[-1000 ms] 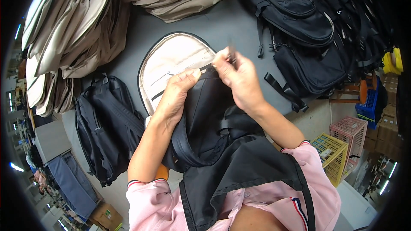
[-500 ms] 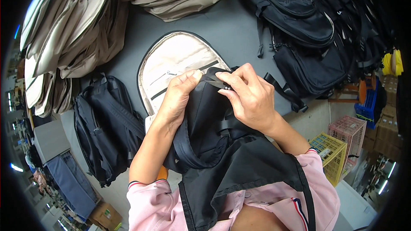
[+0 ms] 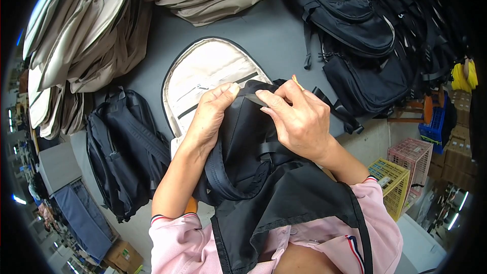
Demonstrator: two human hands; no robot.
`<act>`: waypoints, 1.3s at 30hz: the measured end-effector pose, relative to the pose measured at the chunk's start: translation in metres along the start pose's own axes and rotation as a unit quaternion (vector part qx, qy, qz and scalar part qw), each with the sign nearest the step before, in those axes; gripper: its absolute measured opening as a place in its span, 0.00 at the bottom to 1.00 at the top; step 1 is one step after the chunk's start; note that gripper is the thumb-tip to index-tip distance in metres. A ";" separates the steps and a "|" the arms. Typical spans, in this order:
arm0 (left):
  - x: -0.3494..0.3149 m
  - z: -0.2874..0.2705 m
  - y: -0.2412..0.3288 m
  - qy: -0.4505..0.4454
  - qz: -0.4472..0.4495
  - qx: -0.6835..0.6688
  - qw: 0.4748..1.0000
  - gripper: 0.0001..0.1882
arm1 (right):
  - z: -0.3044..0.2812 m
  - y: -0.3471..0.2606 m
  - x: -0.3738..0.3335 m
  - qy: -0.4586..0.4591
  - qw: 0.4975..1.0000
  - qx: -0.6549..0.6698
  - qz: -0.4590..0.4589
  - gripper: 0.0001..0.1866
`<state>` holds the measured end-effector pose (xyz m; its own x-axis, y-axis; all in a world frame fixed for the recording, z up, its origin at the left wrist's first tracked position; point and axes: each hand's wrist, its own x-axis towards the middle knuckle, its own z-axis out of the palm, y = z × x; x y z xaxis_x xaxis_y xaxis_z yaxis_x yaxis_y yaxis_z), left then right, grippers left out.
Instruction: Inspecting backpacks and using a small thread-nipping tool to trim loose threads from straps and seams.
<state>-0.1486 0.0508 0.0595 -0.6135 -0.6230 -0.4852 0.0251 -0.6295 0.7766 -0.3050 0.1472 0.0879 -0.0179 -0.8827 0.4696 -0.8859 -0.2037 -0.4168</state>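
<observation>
The left hand (image 3: pixel 213 110) pinches the edge of a black fabric backpack (image 3: pixel 242 134); just to its right, the right hand (image 3: pixel 300 117) pinches a slim grey metal blade (image 3: pixel 254 99).

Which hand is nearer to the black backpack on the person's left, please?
The left hand: it pinches the black bag in front, to the right of that black backpack. The right hand is farther right, at the same bag.
</observation>
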 end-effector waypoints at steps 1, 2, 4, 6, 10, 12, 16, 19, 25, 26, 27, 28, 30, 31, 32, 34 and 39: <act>0.000 0.001 0.000 0.000 0.000 0.000 1.000 0.11 | 0.001 0.001 -0.001 0.006 1.000 0.001 -0.002 0.20; -0.001 0.002 0.001 0.004 0.008 0.009 1.000 0.11 | 0.002 0.000 -0.001 0.012 1.000 0.003 -0.004 0.20; -0.002 0.001 0.001 0.010 0.017 0.017 1.000 0.11 | 0.001 -0.001 -0.002 0.003 1.000 -0.012 -0.006 0.19; -0.002 0.000 0.002 0.002 0.005 -0.004 1.000 0.11 | 0.002 -0.003 -0.001 -0.004 1.000 -0.028 -0.009 0.19; 0.000 -0.004 0.005 0.015 -0.003 0.007 1.000 0.10 | 0.011 0.002 -0.001 0.032 0.998 0.035 0.029 0.17; 0.002 -0.007 0.004 -0.016 -0.001 -0.001 1.000 0.10 | 0.010 0.004 -0.002 0.060 0.995 0.072 0.035 0.16; 0.000 0.015 0.027 0.039 0.113 0.283 0.952 0.10 | -0.005 0.006 -0.004 0.049 0.992 0.100 0.058 0.18; -0.020 0.036 0.077 0.073 0.478 0.667 0.567 0.04 | -0.029 0.009 0.001 0.155 0.964 0.199 0.084 0.20; 0.058 0.017 0.110 0.113 0.547 0.729 0.396 0.24 | 0.017 0.106 -0.016 -0.021 0.960 0.160 0.228 0.12; 0.060 0.002 0.108 0.100 0.524 0.688 0.492 0.28 | 0.024 0.120 -0.022 -0.096 0.950 0.131 0.268 0.11; 0.058 -0.006 0.100 0.121 0.527 0.651 0.533 0.29 | 0.028 0.129 -0.036 -0.045 0.949 0.125 0.287 0.11; 0.049 -0.022 0.096 0.173 0.534 0.664 0.494 0.29 | 0.025 0.130 -0.053 -0.002 0.945 0.128 0.300 0.11; 0.030 -0.061 0.081 0.308 0.486 0.671 0.468 0.28 | -0.003 0.131 -0.067 -0.002 0.844 0.275 0.460 0.12; 0.028 -0.090 0.069 0.357 0.455 0.626 0.524 0.28 | -0.007 0.143 -0.077 0.010 0.849 0.249 0.465 0.12; 0.028 -0.134 0.055 0.391 0.441 0.589 0.553 0.30 | -0.007 0.152 -0.080 0.022 0.856 0.224 0.465 0.11; 0.007 -0.241 0.009 0.458 0.258 0.489 0.696 0.35 | 0.012 0.150 -0.061 0.035 0.880 0.270 0.390 0.12; 0.005 -0.185 -0.033 0.355 -0.094 0.164 0.915 0.32 | 0.078 0.161 -0.029 -0.159 0.865 0.258 0.401 0.26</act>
<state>-0.0070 -0.0177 -0.0430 0.0883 -0.7356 -0.6716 -0.3384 -0.6563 0.6744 -0.4107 0.1067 -0.0532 -0.3297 -0.8830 -0.3342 -0.3223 0.4380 -0.8392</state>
